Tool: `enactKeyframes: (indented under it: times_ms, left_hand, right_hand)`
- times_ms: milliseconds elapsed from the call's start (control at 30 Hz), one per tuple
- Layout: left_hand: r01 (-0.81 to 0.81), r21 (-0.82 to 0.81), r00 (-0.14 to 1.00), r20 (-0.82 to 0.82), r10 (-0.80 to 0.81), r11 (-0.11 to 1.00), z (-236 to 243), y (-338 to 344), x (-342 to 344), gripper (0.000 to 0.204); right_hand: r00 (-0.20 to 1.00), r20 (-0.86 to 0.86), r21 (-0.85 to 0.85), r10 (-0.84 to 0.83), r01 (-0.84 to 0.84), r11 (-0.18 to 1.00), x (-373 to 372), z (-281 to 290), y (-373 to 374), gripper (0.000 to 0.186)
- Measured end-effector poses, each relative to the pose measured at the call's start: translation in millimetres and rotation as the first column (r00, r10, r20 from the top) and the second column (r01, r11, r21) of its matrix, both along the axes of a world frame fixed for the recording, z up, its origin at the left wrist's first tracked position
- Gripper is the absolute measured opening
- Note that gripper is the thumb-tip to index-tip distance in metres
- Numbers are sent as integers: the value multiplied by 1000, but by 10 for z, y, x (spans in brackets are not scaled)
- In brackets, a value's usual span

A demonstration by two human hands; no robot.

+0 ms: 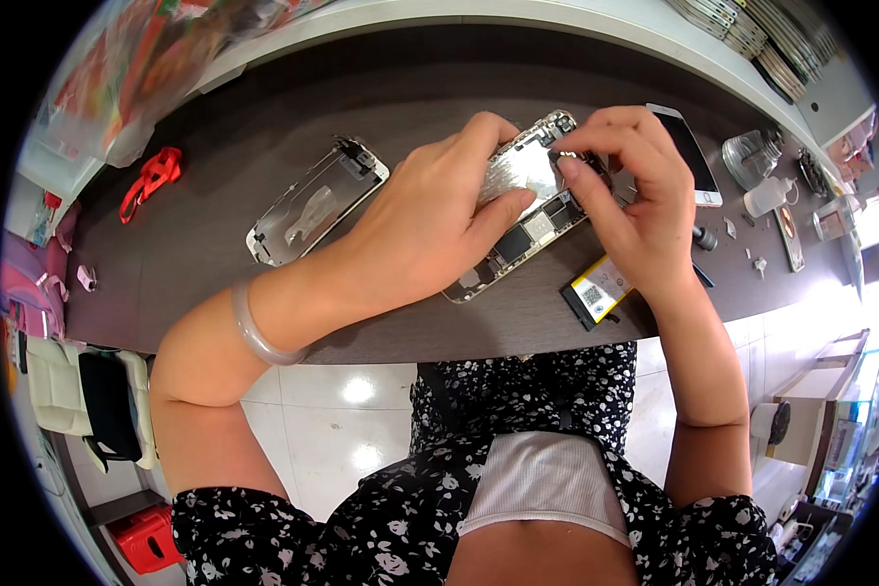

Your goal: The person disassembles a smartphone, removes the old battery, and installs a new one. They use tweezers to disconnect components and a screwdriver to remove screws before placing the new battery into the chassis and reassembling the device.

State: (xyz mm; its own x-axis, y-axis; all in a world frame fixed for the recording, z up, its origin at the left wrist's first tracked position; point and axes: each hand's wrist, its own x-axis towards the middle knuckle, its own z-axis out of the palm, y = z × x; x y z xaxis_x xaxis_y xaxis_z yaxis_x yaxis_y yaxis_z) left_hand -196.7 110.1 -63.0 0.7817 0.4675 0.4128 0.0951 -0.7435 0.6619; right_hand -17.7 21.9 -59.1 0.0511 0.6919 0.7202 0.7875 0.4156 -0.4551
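Note:
An opened phone body [539, 227] with its silvery inside and circuit parts showing is tilted over the dark table. My left hand [430, 210] grips it from the left, thumb across its face and fingers behind. At its upper right edge, my right hand [649, 190] pinches thumb and forefinger together on something small and dark that I cannot make out. Left of the phone body lies a detached phone front panel [314, 207], a crumpled clear film on it. A black phone battery [596, 295] with a white and yellow label rests below my right hand.
A white-framed phone [689, 151] lies at the back right. Beyond it stand a glass jar [752, 159] and a small squeeze bottle [767, 197], with small loose parts nearby. A red strap [151, 181] lies at the left. A pale shelf edge [381, 21] borders the table's back.

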Motion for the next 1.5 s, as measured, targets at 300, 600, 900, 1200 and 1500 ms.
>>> enactKeyframes:
  times_ms: [300,600,900,1200,1500]
  left_hand:
    - [-3,-223,999,-34,-5,975,22,-10,-13,27]
    - [13,-237,999,-26,-19,971,23,-56,12,27]
    - [92,-319,995,59,-77,943,-16,-18,22,28]
    - [116,-399,991,102,-82,910,-71,-14,37,28]
    - [101,-376,994,87,-73,921,-21,-78,31,27]
  right_hand:
    - [825,-523,-201,216,-366,909,12,-92,-10,53]
    - [791,-591,-168,160,-315,934,-59,-139,18,42]
    - [876,-464,-132,136,-220,966,-111,-134,-4,38]
    - [725,-653,-139,220,-400,906,-62,-58,-33,41]
    - [803,-561,-139,203,-332,933,-86,-85,-36,40]
